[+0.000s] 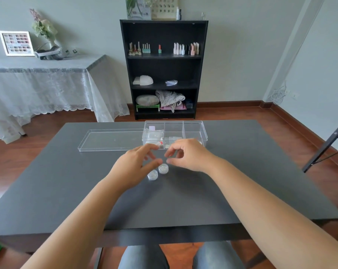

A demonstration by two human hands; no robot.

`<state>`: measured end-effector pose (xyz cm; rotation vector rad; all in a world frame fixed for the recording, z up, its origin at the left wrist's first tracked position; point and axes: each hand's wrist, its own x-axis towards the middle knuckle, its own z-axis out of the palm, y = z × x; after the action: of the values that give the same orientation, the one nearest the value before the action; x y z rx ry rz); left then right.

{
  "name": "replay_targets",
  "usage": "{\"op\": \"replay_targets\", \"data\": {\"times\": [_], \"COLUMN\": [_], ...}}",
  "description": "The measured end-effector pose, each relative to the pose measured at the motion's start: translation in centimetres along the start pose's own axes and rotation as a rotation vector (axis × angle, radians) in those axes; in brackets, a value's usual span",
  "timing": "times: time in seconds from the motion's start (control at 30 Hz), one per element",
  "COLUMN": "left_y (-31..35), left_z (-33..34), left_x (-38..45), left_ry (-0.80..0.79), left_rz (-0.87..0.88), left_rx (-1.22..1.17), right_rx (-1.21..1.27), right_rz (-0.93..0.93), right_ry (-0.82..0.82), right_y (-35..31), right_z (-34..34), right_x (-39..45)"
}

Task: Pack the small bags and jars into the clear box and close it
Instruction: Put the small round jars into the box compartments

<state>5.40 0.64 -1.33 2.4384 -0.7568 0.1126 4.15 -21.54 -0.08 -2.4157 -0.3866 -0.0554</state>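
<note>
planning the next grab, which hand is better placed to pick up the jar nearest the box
Left, by a little. The left hand has its thumb tip right beside the farther jar, fingers open above it. The right hand is curled higher, nearer the clear box.

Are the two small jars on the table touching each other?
Apart. The head view shows a thin strip of dark table between the near jar and the far jar.

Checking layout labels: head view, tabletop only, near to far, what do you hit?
Nearer small clear jar → farther small clear jar → left hand and right hand above the table → clear box holding small bags, its lid lying flat to the left.
</note>
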Motion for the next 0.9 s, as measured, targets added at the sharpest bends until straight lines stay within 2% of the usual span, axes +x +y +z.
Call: {"op": "replay_targets", "data": {"times": [0.2, 0.53, 0.77, 0.9], "left_y": [-0.3, -0.9, 2.5, 5.2], "left_z": [0.7, 0.9, -1.2, -0.8], "left_x": [-1.7, -0.9, 5.8, 10.8], "left_ry": [-0.104, 0.026, 0.124, 0.112], "left_rz": [-0.023, 0.057, 0.156, 0.173], "left_rx": [-0.064, -0.083, -0.131, -0.116], "right_rx": [0.083, 0.134, 0.119, 0.087], "right_rz": [-0.045, -0.012, 0.037, 0.048], "right_ry": [-0.054, 0.058, 0.203, 0.282], "right_y": [-0.2, 0.6, 2.0, 3.1], "right_z": [1.8, 3.3, 1.9, 1.5], "right_x": [-0.7, -2.0, -3.4, -4.3]}}
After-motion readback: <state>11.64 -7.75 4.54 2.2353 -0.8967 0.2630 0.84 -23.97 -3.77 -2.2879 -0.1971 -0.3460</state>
